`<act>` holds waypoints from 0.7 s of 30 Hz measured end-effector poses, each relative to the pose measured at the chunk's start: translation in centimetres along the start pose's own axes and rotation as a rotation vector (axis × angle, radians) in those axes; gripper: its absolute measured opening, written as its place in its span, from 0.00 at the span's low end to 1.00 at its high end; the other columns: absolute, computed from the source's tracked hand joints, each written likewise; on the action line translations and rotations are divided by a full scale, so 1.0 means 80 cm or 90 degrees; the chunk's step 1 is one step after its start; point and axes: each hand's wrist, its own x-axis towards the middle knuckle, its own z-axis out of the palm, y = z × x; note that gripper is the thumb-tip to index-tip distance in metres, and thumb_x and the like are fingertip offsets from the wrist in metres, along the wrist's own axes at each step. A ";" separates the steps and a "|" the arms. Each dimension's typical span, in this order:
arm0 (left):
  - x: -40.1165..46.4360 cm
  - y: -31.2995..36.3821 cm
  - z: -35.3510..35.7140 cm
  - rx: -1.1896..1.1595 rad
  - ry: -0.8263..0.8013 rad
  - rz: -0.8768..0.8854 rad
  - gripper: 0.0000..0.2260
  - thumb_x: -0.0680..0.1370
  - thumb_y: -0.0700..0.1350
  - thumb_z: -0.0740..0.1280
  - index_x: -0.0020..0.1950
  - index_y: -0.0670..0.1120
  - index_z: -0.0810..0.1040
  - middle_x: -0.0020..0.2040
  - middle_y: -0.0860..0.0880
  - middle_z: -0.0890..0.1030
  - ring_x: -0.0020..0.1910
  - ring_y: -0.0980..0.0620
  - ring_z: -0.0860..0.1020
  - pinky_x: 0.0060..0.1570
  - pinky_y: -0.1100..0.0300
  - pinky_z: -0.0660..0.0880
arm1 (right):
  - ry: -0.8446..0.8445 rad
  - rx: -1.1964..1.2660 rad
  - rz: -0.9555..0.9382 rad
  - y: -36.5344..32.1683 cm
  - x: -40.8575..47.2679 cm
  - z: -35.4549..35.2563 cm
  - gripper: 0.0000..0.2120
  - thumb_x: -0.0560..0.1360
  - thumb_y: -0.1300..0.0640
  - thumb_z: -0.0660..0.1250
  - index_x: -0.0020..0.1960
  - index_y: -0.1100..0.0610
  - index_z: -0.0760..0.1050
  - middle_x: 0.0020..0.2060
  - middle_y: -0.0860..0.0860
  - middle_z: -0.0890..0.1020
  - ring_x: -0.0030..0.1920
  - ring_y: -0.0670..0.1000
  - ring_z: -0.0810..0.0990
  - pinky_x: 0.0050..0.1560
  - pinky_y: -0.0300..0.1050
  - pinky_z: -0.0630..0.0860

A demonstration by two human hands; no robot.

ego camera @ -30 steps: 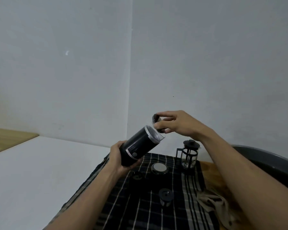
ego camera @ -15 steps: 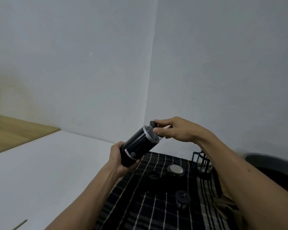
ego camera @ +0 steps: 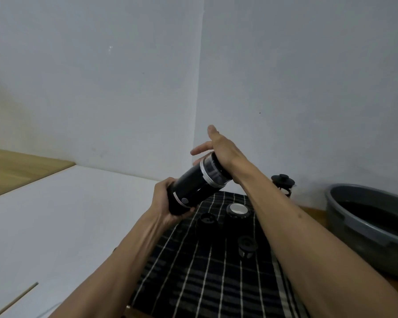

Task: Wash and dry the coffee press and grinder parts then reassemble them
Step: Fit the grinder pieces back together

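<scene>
The head view showed the right hand (ego camera: 223,149) flat on the upper end of the grinder body (ego camera: 197,185), its fingers (ego camera: 199,149) spread and pointing away, the palm pressing on a dark ring piece (ego camera: 216,172) seated above the silver band; nothing was pinched between the fingertips. The left hand (ego camera: 164,203) wrapped the lower end of the body, fingers curled tight around it, with the button just above the thumb. The grinder hung tilted in the air, top end toward the wall, above the far edge of a black checked cloth (ego camera: 193,283) spread on the counter (ego camera: 55,214).

On the cloth below lay three loose parts, apart from one another: a black cap-like part (ego camera: 207,220), a round part with a pale top (ego camera: 237,210), and a smaller dark burr-like part (ego camera: 246,245) nearer the person. Behind the right forearm stood the coffee press (ego camera: 283,183), its lid and plunger knob in place, so it looked assembled. A grey basin (ego camera: 363,228) sat at the right; whether it held water could not be told.

Washing and drying seemed finished, and reassembly looked well under way: one piece was being pressed or twisted onto the grinder, and the three parts on the cloth probably remained to be fitted.
</scene>
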 end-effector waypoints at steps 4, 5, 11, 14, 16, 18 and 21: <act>0.002 0.003 0.000 -0.047 0.006 0.008 0.13 0.73 0.48 0.63 0.50 0.40 0.78 0.43 0.38 0.80 0.37 0.39 0.78 0.27 0.56 0.78 | 0.126 0.187 -0.007 -0.007 0.011 0.003 0.33 0.80 0.37 0.49 0.46 0.54 0.87 0.50 0.55 0.88 0.54 0.55 0.85 0.60 0.53 0.77; 0.002 0.004 -0.001 -0.067 0.008 0.023 0.12 0.74 0.48 0.63 0.50 0.41 0.79 0.44 0.38 0.80 0.39 0.39 0.79 0.27 0.55 0.78 | 0.169 0.282 -0.017 -0.009 0.014 0.002 0.29 0.81 0.40 0.52 0.47 0.56 0.87 0.46 0.54 0.88 0.51 0.54 0.86 0.57 0.53 0.79; 0.010 0.007 -0.035 -0.210 0.027 0.058 0.16 0.74 0.48 0.63 0.58 0.41 0.79 0.52 0.36 0.81 0.45 0.36 0.80 0.31 0.53 0.80 | 0.168 0.191 0.029 0.045 0.008 -0.004 0.12 0.80 0.54 0.63 0.50 0.58 0.83 0.50 0.55 0.87 0.44 0.53 0.86 0.52 0.52 0.84; 0.013 0.002 -0.049 -0.260 0.026 0.045 0.16 0.76 0.49 0.61 0.54 0.39 0.80 0.45 0.36 0.83 0.38 0.38 0.81 0.31 0.56 0.81 | -0.039 -0.172 0.004 0.086 -0.006 0.001 0.09 0.78 0.53 0.70 0.56 0.56 0.83 0.51 0.52 0.85 0.46 0.53 0.86 0.49 0.47 0.85; 0.018 -0.005 -0.051 -0.283 0.038 0.045 0.17 0.76 0.49 0.61 0.56 0.39 0.79 0.50 0.35 0.82 0.40 0.37 0.81 0.32 0.54 0.81 | -0.125 -0.341 -0.009 0.099 -0.012 0.009 0.13 0.76 0.51 0.73 0.58 0.54 0.84 0.54 0.51 0.85 0.49 0.52 0.85 0.53 0.48 0.84; 0.023 -0.009 -0.051 -0.289 0.049 0.048 0.18 0.75 0.49 0.63 0.60 0.40 0.79 0.55 0.35 0.80 0.45 0.36 0.80 0.34 0.52 0.82 | -0.159 -0.445 -0.012 0.103 -0.019 0.013 0.13 0.75 0.50 0.75 0.58 0.53 0.84 0.54 0.50 0.85 0.50 0.50 0.84 0.55 0.48 0.83; 0.028 -0.013 -0.053 -0.292 0.048 0.062 0.20 0.75 0.49 0.66 0.64 0.41 0.79 0.61 0.34 0.80 0.52 0.35 0.81 0.38 0.49 0.83 | -0.166 -0.489 0.014 0.102 -0.026 0.008 0.11 0.74 0.49 0.76 0.52 0.54 0.84 0.45 0.52 0.86 0.43 0.54 0.87 0.45 0.46 0.85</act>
